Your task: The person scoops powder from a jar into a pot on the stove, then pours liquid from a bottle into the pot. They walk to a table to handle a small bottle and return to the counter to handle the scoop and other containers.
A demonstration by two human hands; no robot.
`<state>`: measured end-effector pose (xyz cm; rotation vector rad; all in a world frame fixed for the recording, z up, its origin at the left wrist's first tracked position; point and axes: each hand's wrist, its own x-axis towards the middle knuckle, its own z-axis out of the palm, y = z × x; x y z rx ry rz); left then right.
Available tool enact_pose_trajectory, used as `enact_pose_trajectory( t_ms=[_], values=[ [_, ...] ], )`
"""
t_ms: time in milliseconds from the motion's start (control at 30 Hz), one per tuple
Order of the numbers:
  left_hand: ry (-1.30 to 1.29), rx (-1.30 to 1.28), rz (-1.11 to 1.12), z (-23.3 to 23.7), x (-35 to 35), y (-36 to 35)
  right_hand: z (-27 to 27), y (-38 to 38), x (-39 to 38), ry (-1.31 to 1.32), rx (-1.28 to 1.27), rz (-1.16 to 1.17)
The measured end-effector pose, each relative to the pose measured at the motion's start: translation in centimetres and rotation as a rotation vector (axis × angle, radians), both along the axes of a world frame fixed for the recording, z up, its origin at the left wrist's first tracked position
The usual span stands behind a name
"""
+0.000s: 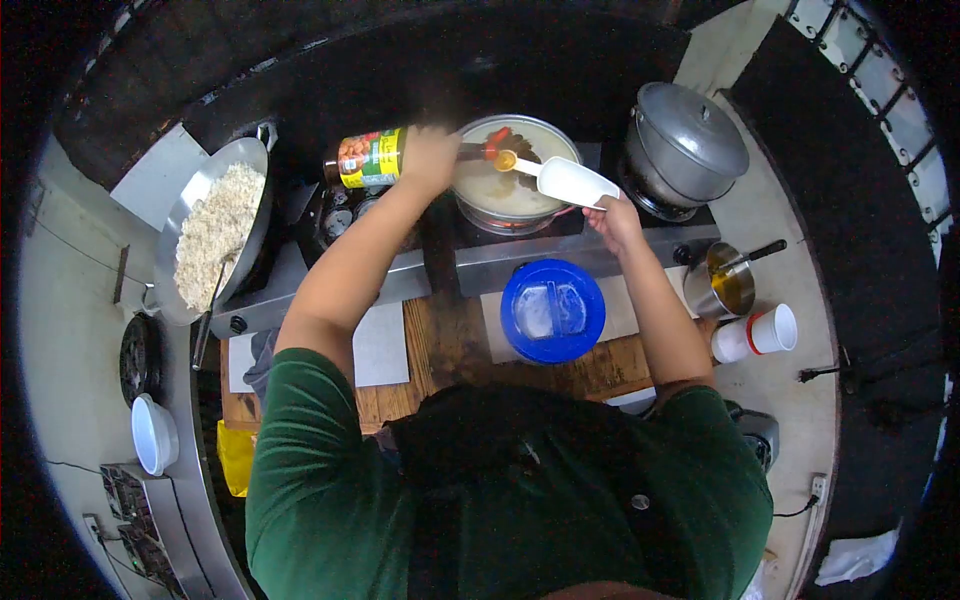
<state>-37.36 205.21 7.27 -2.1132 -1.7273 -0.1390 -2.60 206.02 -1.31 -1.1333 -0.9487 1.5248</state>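
Note:
My left hand (431, 160) is wrapped round a large bottle (370, 159) with a yellow and green label. The bottle lies tilted on its side, its neck over a round pot (510, 213) on the stove. Brown sauce (522, 150) shows in the pale contents of the pot. In my right hand (615, 222) is a white scoop (577, 184), held by its near end over the pot's right rim. A small orange-yellow round thing (507, 160) shows between the bottle's neck and the scoop.
A wok of rice (217, 235) with a ladle stands left. At right are a lidded pot (692, 145), a small pot with yellow liquid (731, 283) and white cups (773, 330). A blue-lidded container (553, 311) sits in front of the stove. A white bowl (155, 434) is lower left.

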Motion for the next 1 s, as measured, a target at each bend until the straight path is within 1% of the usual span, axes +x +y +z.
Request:
enact_pose_trajectory(
  t_ms=[67, 133, 233, 267, 300, 333, 400, 433, 500, 600, 633, 667, 700, 767, 833, 967, 1000],
  values=[
    [0.022, -0.001, -0.008, 0.2, 0.1, 0.1, 0.1, -0.4, 0.1, 0.051, -0.051, -0.009],
    [0.058, 0.053, -0.059, 0.0, 0.1, 0.6, 0.0, -0.7, 0.3, 0.12, -0.114, -0.014],
    [0.082, 0.025, -0.065, 0.3, 0.4, 0.6, -3.7, 1.4, 1.7, 0.112, -0.033, 0.031],
    [0.083, 0.024, -0.066, 0.3, 0.4, 0.7, -5.8, 2.8, 2.2, 0.06, 0.057, 0.066],
    [0.106, 0.024, -0.079, 0.2, 0.4, 0.9, -8.2, 4.4, 2.8, -0.056, 0.22, 0.116],
    [0.129, 0.025, -0.092, 0.2, 0.4, 1.0, -10.0, 5.5, 3.5, -0.23, 0.45, 0.163],
    [0.138, 0.007, -0.091, 0.7, 1.0, 0.9, -10.2, 5.6, 3.5, -0.435, 0.771, 0.193],
    [0.146, -0.01, -0.088, 0.9, 1.2, 0.8, -10.2, 5.5, 3.8, -0.434, 0.771, 0.192],
    [0.151, -0.006, -0.094, 1.1, 1.3, 0.7, -4.3, 2.1, 2.3, 0.192, -0.056, 0.061],
    [0.179, 0.014, -0.1, 1.0, 1.4, 0.9, -3.1, 1.4, 2.0, 0.191, -0.069, 0.066],
    [0.199, 0.032, -0.099, 1.0, 1.5, 1.0, -4.8, 2.6, 2.5, 0.191, -0.068, 0.066],
    [0.199, 0.033, -0.099, 1.0, 1.5, 1.1, -8.5, 5.1, 3.5, 0.104, 0.061, 0.091],
    [0.208, 0.042, -0.109, 1.0, 1.5, 1.2, -10.6, 6.5, 4.1, 0.016, 0.19, 0.117],
    [0.217, 0.051, -0.119, 1.3, 1.5, 1.3, -9.8, 6.2, 4.0, 0.046, 0.15, 0.118],
    [0.22, -0.034, -0.122, 1.9, 1.8, 1.3, -8.9, 5.6, 3.8, 0.075, 0.109, 0.118],
    [0.22, -0.021, -0.12, 2.0, 1.8, 1.3, -8.7, 5.5, 3.9, 0.082, 0.116, 0.115],
    [0.243, 0.02, -0.121, 1.9, 1.8, 1.3, -8.8, 5.5, 3.9, 0.085, 0.122, 0.117]
  ],
)
